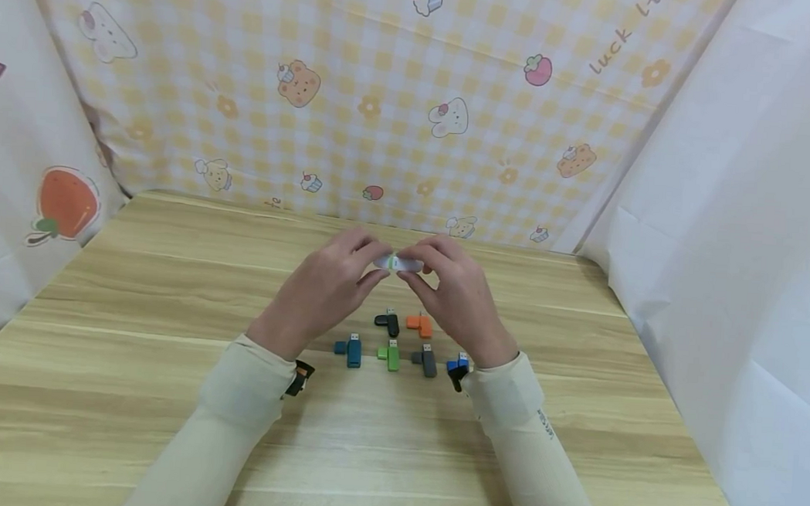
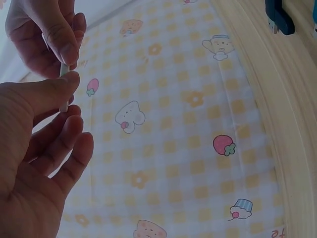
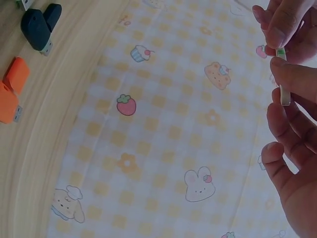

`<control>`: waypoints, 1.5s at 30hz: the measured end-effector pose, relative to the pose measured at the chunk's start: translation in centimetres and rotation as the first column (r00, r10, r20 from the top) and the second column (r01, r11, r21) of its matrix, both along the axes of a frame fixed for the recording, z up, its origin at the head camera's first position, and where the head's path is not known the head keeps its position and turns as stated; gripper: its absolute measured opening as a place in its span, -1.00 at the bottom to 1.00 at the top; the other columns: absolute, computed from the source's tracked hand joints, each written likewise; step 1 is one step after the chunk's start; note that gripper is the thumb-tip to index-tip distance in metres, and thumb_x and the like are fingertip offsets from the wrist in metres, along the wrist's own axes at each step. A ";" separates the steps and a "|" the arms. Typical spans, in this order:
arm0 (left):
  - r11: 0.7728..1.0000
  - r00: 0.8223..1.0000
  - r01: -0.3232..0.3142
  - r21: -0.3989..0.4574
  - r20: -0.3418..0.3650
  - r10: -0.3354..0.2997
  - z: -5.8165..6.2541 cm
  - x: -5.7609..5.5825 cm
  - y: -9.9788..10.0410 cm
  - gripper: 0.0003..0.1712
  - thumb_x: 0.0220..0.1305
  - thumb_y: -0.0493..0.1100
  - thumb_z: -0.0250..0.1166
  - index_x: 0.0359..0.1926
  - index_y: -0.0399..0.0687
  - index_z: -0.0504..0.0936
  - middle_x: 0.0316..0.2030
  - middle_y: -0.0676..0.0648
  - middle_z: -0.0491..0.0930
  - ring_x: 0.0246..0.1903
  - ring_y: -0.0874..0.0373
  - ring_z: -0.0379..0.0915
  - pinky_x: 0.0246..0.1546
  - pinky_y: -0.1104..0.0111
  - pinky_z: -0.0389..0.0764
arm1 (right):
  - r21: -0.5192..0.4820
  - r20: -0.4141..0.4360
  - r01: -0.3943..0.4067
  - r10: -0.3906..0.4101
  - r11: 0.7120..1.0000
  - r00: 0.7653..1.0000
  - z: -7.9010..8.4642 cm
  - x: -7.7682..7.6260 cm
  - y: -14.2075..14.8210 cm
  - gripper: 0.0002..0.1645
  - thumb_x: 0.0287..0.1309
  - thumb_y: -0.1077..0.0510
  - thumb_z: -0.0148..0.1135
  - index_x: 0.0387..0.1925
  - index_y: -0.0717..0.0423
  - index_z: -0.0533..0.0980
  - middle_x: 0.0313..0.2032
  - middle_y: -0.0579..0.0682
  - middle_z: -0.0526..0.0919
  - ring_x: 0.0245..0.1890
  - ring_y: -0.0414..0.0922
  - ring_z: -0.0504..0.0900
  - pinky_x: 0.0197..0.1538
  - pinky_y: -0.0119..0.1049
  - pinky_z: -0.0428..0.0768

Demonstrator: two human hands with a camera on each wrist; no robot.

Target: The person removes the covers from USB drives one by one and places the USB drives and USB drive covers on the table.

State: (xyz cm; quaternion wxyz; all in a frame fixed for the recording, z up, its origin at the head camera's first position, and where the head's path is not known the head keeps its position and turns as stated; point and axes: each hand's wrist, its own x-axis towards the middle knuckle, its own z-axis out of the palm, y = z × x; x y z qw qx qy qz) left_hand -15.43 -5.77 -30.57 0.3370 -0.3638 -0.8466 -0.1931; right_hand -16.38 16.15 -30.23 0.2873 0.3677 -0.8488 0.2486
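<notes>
Both hands meet above the back of the wooden table, holding a small slim white stick (image 1: 406,265) with a green band near its middle. My left hand (image 1: 323,283) pinches one end between thumb and fingers, and my right hand (image 1: 455,287) pinches the other. Seen edge-on in the right wrist view, the white stick (image 3: 285,95) is thin, and fingertips cover much of it. On the table below lie several swivel USB flash drives with their metal plugs out: black (image 1: 391,326), orange (image 1: 424,328), teal (image 1: 354,353), green (image 1: 393,357), grey (image 1: 429,363) and blue (image 1: 453,364).
A yellow checked cloth (image 1: 374,73) with cartoon prints hangs behind the wooden table (image 1: 150,315). White cloth sides stand at the left (image 1: 4,205) and right (image 1: 748,227). The blue drive is partly covered by a black piece (image 1: 458,377) at my right wrist.
</notes>
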 end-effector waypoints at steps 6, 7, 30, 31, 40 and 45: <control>1.000 0.999 0.012 0.010 -0.030 -0.011 -0.1 -0.1 0.0 -0.79 0.36 -0.32 0.51 -0.02 -0.30 0.78 -0.10 -0.19 0.73 -0.10 -0.03 0.71 -0.03 0.26 0.83 | -0.007 -0.015 -0.016 0.016 1.000 1.000 -0.1 -0.1 0.0 -0.76 0.25 0.28 0.57 -0.05 0.19 0.76 -0.10 0.06 0.72 -0.23 -0.07 0.66 -0.21 -0.30 0.71; 1.000 0.999 0.012 0.011 -0.034 -0.011 -0.1 -0.1 0.0 -0.79 0.36 -0.32 0.51 -0.03 -0.30 0.78 -0.10 -0.19 0.73 -0.10 -0.04 0.71 -0.03 0.26 0.83 | -0.008 -0.019 -0.017 0.017 1.000 1.000 -0.2 -0.2 0.0 -0.75 0.24 0.28 0.57 -0.05 0.19 0.76 -0.12 0.06 0.71 -0.23 -0.07 0.66 -0.21 -0.30 0.72; 0.999 0.999 0.019 0.030 -0.031 -0.018 0.2 0.0 -0.3 -0.77 0.33 -0.29 0.54 -0.04 -0.32 0.82 -0.16 -0.19 0.76 -0.19 0.00 0.72 -0.10 0.30 0.83 | -0.006 -0.090 -0.039 0.039 0.999 0.995 -0.4 -0.5 0.3 -0.76 0.21 0.27 0.60 -0.08 0.18 0.77 -0.28 0.03 0.65 -0.32 -0.04 0.63 -0.31 -0.29 0.65; 0.999 0.999 0.019 0.031 -0.032 -0.018 0.2 0.0 -0.3 -0.77 0.33 -0.29 0.54 -0.04 -0.32 0.82 -0.16 -0.19 0.76 -0.19 0.00 0.72 -0.10 0.30 0.83 | -0.005 -0.090 -0.040 0.039 0.999 0.995 -0.4 -0.5 0.3 -0.76 0.21 0.27 0.60 -0.08 0.18 0.77 -0.28 0.03 0.65 -0.33 -0.05 0.63 -0.31 -0.29 0.65; 0.998 0.999 0.033 0.047 -0.029 -0.031 0.1 -0.1 -0.3 -0.78 0.33 -0.31 0.54 -0.05 -0.33 0.82 -0.16 -0.19 0.76 -0.20 0.00 0.72 -0.12 0.31 0.83 | -0.002 -0.083 -0.036 0.036 0.999 0.996 -0.4 -0.5 0.3 -0.76 0.22 0.25 0.59 -0.08 0.17 0.77 -0.28 0.02 0.64 -0.33 -0.02 0.64 -0.31 -0.29 0.64; 0.997 0.999 0.044 0.060 -0.025 -0.042 0.1 -0.1 -0.3 -0.78 0.31 -0.33 0.54 -0.05 -0.34 0.82 -0.16 -0.19 0.76 -0.20 0.00 0.72 -0.13 0.31 0.83 | -0.002 -0.077 -0.031 0.030 1.000 0.997 -0.4 -0.5 0.3 -0.77 0.23 0.25 0.59 -0.08 0.18 0.77 -0.29 0.02 0.63 -0.33 0.00 0.64 -0.32 -0.29 0.63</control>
